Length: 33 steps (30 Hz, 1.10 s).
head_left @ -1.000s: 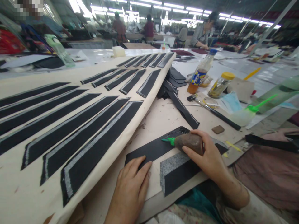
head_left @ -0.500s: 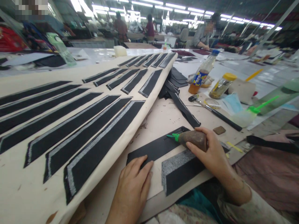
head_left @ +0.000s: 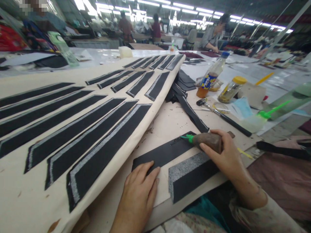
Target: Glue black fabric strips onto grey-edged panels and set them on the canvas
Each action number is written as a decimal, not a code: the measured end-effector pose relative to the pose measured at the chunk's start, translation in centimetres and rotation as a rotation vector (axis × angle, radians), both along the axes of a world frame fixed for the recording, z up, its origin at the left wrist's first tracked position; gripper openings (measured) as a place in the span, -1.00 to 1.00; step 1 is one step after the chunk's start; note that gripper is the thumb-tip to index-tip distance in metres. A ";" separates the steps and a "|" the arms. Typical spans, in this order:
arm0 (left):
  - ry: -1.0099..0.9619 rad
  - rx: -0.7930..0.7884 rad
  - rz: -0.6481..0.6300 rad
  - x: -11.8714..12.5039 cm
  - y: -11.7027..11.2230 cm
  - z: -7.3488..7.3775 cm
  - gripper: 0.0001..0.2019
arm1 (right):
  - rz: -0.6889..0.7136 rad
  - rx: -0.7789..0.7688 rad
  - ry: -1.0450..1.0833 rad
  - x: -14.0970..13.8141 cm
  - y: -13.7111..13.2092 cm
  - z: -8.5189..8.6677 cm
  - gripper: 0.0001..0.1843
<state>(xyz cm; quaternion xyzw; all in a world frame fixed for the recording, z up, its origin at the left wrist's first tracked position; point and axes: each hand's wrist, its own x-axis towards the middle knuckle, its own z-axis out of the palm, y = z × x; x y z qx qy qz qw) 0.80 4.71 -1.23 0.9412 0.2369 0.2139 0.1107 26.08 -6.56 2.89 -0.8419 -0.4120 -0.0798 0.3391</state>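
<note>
on the pale tabletop (head_left: 167, 118), just beside the cream board (head_left: 116, 165), lies a flat black piece (head_left: 157, 152), wet streaks near its far end. over the last second the green nozzle (head_left: 188, 138) has drawn back toward that end; most of the surface looks bare, so the coating seems only begun. the right hand (head_left: 225, 149) grips the brown squeeze bottle (head_left: 209, 142); the left hand (head_left: 139, 187), unclenched and grasping nothing, steadies the near end. closer to the body sits a grey-edged stack (head_left: 191, 178); farther off, a hammer (head_left: 227, 118).

Lit tube lights (head_left: 183, 6) overhead; slanting pole (head_left: 285, 29) right.
</note>
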 end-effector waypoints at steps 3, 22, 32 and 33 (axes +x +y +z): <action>0.006 0.004 -0.003 0.1 0.0 0.1 -0.71 | 0.078 -0.025 0.057 -1.8 0.8 0.2 -0.47; 0.006 -0.021 -0.008 0.2 -0.1 0.2 -0.71 | 0.103 -0.036 0.075 -3.0 0.9 0.2 -0.47; 0.014 -0.062 0.003 0.1 -0.4 0.3 -0.71 | 0.049 -0.040 0.059 -1.9 -0.3 0.4 -0.47; 0.014 -0.064 0.003 0.1 -0.4 0.3 -0.71 | 0.028 -0.032 0.041 -1.5 -0.5 0.4 -0.47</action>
